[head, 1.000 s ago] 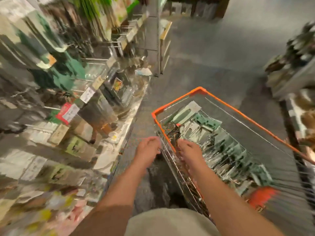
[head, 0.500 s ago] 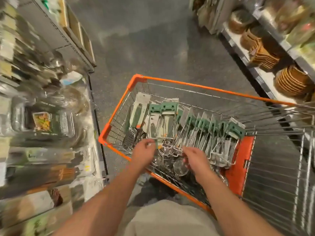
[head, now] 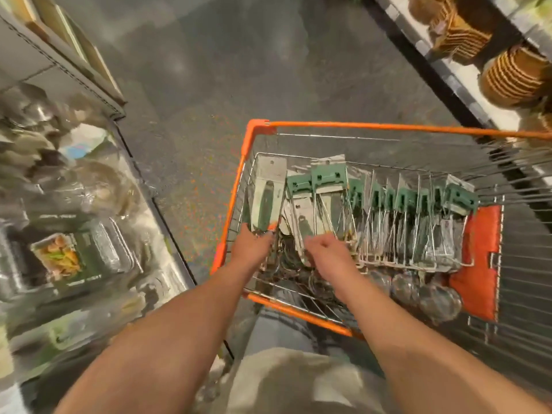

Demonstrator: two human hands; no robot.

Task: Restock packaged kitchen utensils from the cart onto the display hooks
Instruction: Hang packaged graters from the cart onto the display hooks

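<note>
Below the camera, an orange-rimmed wire cart (head: pixel 388 126) holds a row of packaged utensils (head: pixel 403 204), their green header cards far from the person, long axes running away; no print is legible. Left hand (head: pixel 254 245) touches a grey-carded pack (head: pixel 267 198) and right hand (head: pixel 328 249) reaches among the packs; blur hides both grips.

my cart (head: pixel 358 125) has an orange rim and silver wire; the packs (head: pixel 328 177) wear green card tops; the baskets (head: pixel 513 76) are striped brown and tan.

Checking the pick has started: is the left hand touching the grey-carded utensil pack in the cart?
Touching. The head view shows the left hand's fingertips over the grey-carded pack's lower edge, no gap.
</note>
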